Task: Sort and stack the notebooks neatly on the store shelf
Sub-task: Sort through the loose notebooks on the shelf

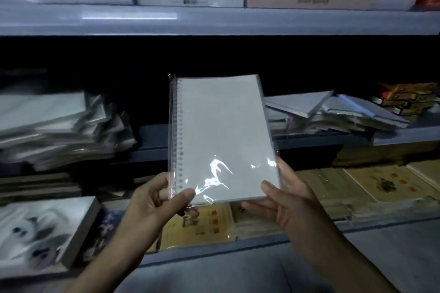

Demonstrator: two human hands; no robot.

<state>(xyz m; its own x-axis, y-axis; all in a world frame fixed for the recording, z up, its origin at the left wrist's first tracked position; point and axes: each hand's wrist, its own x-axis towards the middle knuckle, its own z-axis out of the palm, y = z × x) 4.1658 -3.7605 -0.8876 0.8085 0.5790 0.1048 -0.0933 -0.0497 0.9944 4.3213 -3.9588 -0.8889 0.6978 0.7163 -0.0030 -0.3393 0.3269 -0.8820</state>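
A white spiral notebook (pixel 221 135) in clear plastic wrap is held upright in front of the middle shelf, its coil along the left edge. My left hand (pixel 157 200) pinches its lower left corner with the thumb on the cover. My right hand (pixel 292 200) grips the lower right corner, fingers behind and thumb on the front. A messy pile of wrapped notebooks (pixel 54 126) lies on the middle shelf at the left. Another untidy heap of notebooks (pixel 333 112) lies at the right.
The middle shelf (pixel 152 140) has a dark gap behind the held notebook. Orange boxes (pixel 402 97) sit at far right. Yellow-covered books (pixel 371 185) and a patterned book stack (pixel 42 233) fill the lower shelf. The upper shelf (pixel 214 19) carries boxed goods.
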